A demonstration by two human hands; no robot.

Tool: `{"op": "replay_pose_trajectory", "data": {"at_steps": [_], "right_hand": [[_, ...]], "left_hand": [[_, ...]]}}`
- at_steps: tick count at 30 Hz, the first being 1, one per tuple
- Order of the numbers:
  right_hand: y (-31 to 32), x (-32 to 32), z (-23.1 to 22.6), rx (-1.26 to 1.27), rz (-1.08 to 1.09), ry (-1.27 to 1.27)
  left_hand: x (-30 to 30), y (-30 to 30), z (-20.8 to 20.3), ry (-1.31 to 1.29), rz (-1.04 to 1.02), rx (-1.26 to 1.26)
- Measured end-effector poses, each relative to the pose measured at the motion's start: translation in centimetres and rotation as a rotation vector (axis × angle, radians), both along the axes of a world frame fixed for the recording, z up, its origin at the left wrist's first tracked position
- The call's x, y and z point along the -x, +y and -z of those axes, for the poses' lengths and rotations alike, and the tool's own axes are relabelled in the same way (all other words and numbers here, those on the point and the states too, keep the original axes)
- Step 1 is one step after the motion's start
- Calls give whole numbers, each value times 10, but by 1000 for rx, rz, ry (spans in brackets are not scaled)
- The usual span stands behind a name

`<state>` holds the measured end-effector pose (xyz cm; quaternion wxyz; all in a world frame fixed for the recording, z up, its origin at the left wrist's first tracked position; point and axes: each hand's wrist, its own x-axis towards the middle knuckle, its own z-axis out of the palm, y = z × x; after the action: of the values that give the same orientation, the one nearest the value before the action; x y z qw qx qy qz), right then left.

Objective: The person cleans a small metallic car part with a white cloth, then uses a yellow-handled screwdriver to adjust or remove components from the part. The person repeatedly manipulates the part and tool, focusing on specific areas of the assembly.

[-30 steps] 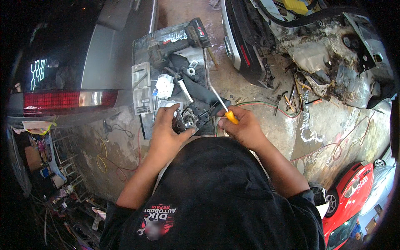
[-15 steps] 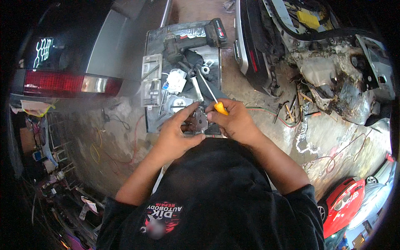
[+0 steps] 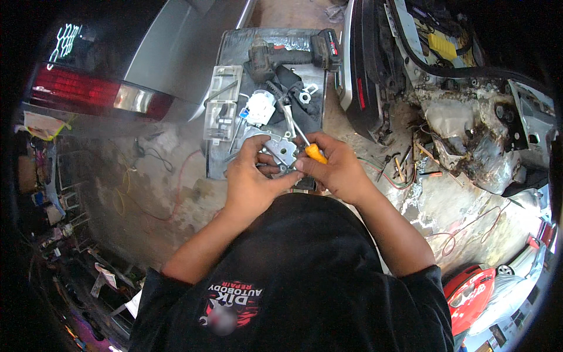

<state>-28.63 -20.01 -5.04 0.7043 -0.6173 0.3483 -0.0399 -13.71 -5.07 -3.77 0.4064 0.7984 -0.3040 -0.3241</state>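
Observation:
My left hand (image 3: pixel 249 182) is closed round the edge of a flat, silvery metal plate (image 3: pixel 284 150) with a hole in it and an irregular outline. In my right hand (image 3: pixel 343 173) is a screwdriver (image 3: pixel 316 154) with a yellow handle, its thin shaft pointing away from me. My right thumb and fingers lie close to the plate's right edge; whether they touch it I cannot tell. Just beyond the plate are a ratchet-like metal tool (image 3: pixel 289 120) and a white round plastic part (image 3: pixel 261 108).
A cordless power tool (image 3: pixel 275 57) lies at the back of the dark worktop (image 3: pixel 217 170). A clear plastic case (image 3: pixel 221 121) sits along its left side. A car's rear (image 3: pixel 76 102) stands left, a stripped car body (image 3: pixel 457 111) right. Cables (image 3: pixel 404 183) and tools lie on the floor.
The metal plate has turned and tilted, so its face now shows brighter with the hole visible. My left fingers have shifted over it. The whole view has moved slightly.

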Motion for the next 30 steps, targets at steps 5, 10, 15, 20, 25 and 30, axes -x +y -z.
{"op": "replay_pose_trajectory", "data": {"at_steps": [5, 10, 15, 20, 25, 30], "right_hand": [[-10, 2, 16, 98, -62, 19], [-46, 6, -8, 54, -136, 93], [-42, 3, 9, 151, -339, 48], [-36, -18, 19, 287, -485, 37], [-35, -25, 24, 448, -556, 34], [-27, -23, 25, 560, -520, 58]], "left_hand": [[-3, 14, 1, 92, 133, 33], [-26, 32, 12, -182, 232, 24], [-23, 31, 22, -337, 271, 96], [-20, 32, 34, -242, 278, 168], [-18, 37, 43, -84, 244, 149], [-11, 42, 57, 3, 187, 167]]}}
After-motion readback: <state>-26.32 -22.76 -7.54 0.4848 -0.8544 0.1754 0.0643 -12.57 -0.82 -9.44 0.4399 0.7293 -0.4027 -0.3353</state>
